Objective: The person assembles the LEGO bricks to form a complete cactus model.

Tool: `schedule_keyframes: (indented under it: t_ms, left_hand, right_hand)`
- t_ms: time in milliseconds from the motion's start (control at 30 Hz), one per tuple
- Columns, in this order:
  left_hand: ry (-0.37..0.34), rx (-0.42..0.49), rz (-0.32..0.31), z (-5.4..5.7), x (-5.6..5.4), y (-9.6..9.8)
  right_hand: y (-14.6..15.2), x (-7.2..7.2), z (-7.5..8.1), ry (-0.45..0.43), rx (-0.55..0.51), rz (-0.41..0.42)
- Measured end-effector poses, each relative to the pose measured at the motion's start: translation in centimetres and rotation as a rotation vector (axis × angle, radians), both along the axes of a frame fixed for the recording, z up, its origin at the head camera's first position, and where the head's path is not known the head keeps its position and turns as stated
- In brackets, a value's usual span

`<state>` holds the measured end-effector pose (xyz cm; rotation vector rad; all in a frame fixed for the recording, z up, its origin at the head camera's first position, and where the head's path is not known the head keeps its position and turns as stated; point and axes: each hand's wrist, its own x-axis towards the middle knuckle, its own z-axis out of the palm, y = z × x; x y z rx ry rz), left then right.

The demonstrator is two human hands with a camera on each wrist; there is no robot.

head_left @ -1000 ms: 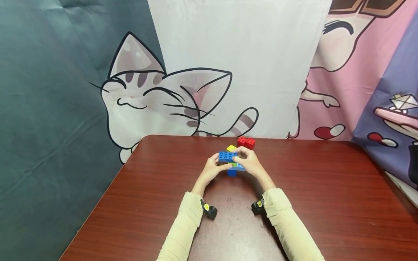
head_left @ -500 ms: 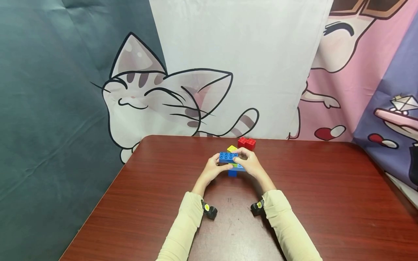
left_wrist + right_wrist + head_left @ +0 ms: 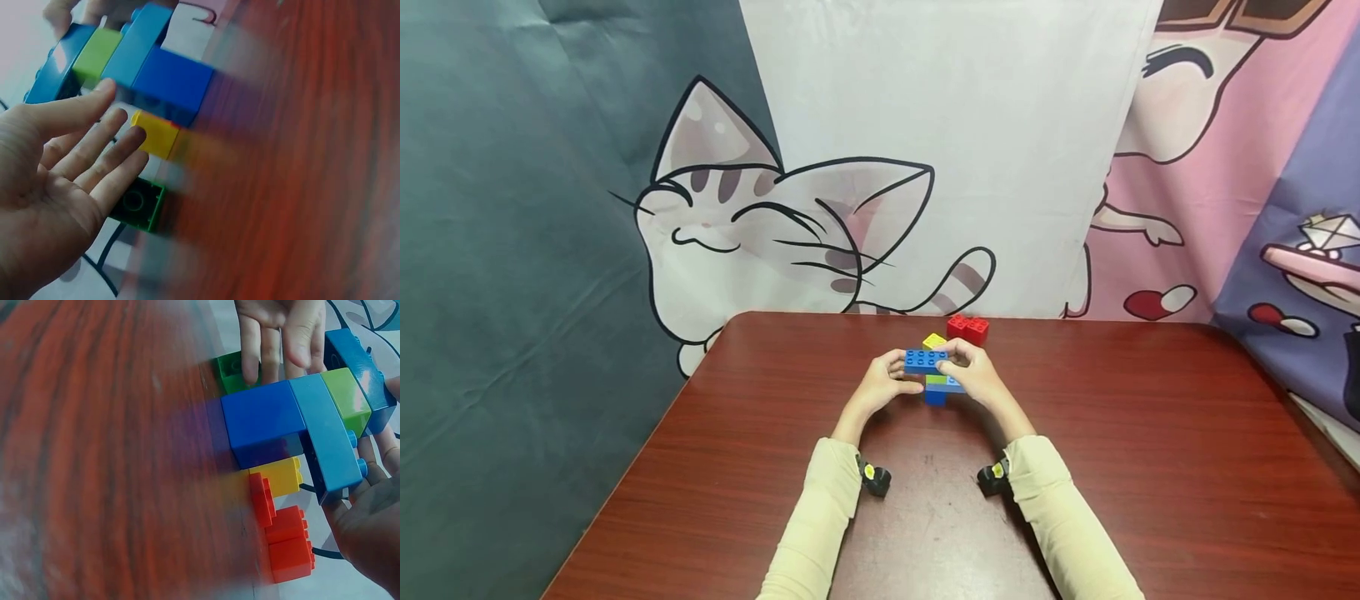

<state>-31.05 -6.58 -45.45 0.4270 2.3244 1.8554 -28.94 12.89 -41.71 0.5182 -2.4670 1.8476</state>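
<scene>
A stack of studded plastic bricks stands on the brown wood-grain table (image 3: 1150,450), between the two hands. From the bottom up it comprises a dark blue brick (image 3: 264,424), a longer light blue brick (image 3: 324,434) projecting toward the right hand, a lime green brick (image 3: 347,401) and an eight-stud blue brick (image 3: 919,362) projecting toward the left hand. The right hand (image 3: 977,375) pinches the right end of the eight-stud brick, as half a second earlier. The left hand (image 3: 877,387) is released, fingers and thumb extended; its thumb, previously over the lime green brick, now lies withdrawn to the left, while whether its fingertips touch the upper brick cannot be told. The stack keeps its place. Beyond it lie a yellow brick (image 3: 933,341) and red bricks (image 3: 977,332); a hollow green brick (image 3: 139,206) appears beside the left fingers in the left wrist view.
</scene>
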Motion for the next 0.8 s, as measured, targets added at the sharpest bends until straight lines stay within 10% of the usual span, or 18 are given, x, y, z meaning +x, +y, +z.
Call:
schedule_keyframes:
  t_ms: [367,600,800]
  left_hand:
    - [0.028,0.106,0.186,0.0,-0.7,-1.7]
    - [0.109,0.017,0.362,-0.4,-0.7,-1.9]
    - [0.017,-0.096,0.311,-0.7,-0.5,-1.8]
  right_hand:
    - [0.0,0.0,0.3,0.006,0.009,-0.004]
    - [0.1,0.1,0.1,0.000,0.006,-0.015]
    - [0.1,-0.1,-0.1,-0.011,-0.010,-0.010]
